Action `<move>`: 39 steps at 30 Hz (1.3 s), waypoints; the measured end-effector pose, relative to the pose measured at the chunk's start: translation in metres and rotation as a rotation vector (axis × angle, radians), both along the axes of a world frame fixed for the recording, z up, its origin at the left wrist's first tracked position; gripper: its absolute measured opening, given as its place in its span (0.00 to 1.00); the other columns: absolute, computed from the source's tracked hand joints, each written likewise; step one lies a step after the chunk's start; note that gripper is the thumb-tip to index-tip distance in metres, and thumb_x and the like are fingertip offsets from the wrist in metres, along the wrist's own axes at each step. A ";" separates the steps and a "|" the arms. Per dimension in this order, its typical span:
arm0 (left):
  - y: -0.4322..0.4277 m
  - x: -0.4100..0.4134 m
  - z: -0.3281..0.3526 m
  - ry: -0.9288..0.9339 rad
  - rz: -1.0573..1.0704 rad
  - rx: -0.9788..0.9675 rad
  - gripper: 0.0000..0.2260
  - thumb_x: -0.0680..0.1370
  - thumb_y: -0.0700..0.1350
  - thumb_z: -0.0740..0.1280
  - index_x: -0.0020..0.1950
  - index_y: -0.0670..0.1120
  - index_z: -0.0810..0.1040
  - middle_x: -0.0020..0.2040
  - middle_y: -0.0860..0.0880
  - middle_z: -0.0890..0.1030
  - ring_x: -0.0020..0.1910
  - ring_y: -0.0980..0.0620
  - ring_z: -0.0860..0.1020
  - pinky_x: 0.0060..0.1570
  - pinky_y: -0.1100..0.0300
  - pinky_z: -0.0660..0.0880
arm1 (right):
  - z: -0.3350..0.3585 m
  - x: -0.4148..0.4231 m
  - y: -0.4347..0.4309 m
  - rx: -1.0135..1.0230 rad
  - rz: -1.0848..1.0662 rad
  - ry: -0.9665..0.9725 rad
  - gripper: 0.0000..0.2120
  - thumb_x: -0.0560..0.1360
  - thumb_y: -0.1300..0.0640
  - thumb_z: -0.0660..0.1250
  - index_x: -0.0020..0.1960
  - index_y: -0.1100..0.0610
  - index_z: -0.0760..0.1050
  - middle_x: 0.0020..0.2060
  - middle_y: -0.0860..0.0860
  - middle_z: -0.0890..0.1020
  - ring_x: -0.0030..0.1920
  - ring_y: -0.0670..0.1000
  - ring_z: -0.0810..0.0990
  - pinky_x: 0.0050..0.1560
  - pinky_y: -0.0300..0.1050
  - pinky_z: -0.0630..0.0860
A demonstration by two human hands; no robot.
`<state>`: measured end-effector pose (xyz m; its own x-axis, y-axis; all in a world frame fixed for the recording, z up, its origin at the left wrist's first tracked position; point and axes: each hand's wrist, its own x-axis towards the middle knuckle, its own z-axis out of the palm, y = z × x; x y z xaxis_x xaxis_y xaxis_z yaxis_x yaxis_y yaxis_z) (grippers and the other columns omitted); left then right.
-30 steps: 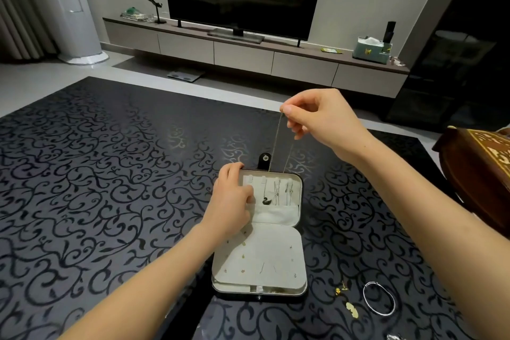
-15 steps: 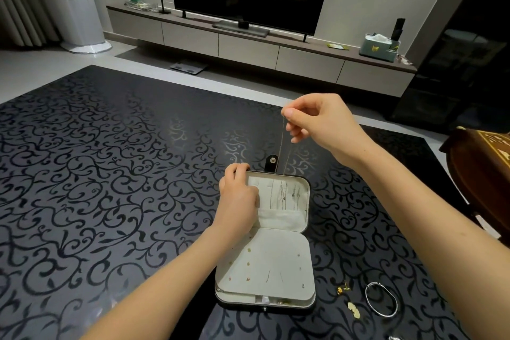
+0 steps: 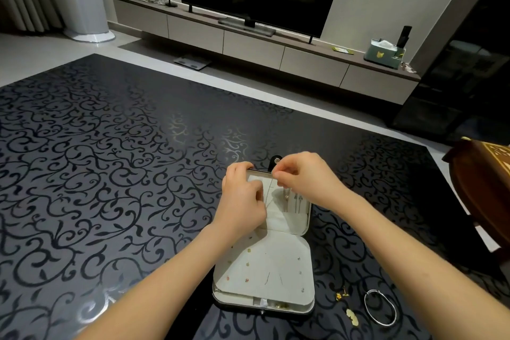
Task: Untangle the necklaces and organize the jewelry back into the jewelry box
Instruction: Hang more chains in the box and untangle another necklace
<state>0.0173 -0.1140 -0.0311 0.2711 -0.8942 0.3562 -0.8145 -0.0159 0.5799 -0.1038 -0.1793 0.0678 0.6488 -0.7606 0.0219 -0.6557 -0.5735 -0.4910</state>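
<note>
Two grips | left hand [image 3: 241, 201] holds jewelry box [image 3: 276, 265] lid | right hand [image 3: 303, 174] pinches necklace [image 3: 271, 190] | bangle [image 3: 380, 308] right

We can read no words, numbers or brand names anywhere; the pale green box [image 3: 386, 57] on the low cabinet [image 3: 252, 45] carries a small yellow mark shaped like a cat's head, not lettering; the pale inlay on the brown wooden piece [image 3: 485, 174] at the right edge is too cropped for us to make out.
</note>
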 end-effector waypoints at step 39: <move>-0.023 -0.005 -0.009 0.086 0.205 -0.283 0.07 0.66 0.43 0.69 0.29 0.43 0.77 0.46 0.46 0.76 0.52 0.51 0.67 0.51 0.52 0.66 | -0.079 0.023 0.009 -0.418 -0.608 -0.240 0.05 0.67 0.53 0.72 0.36 0.52 0.78 0.40 0.47 0.77 0.43 0.48 0.68 0.40 0.48 0.72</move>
<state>0.0122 -0.1372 -0.0397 0.4741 -0.6873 0.5503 -0.7589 -0.0022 0.6512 -0.0805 -0.1707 -0.0116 0.0611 -0.8792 0.4726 -0.8178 -0.3155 -0.4813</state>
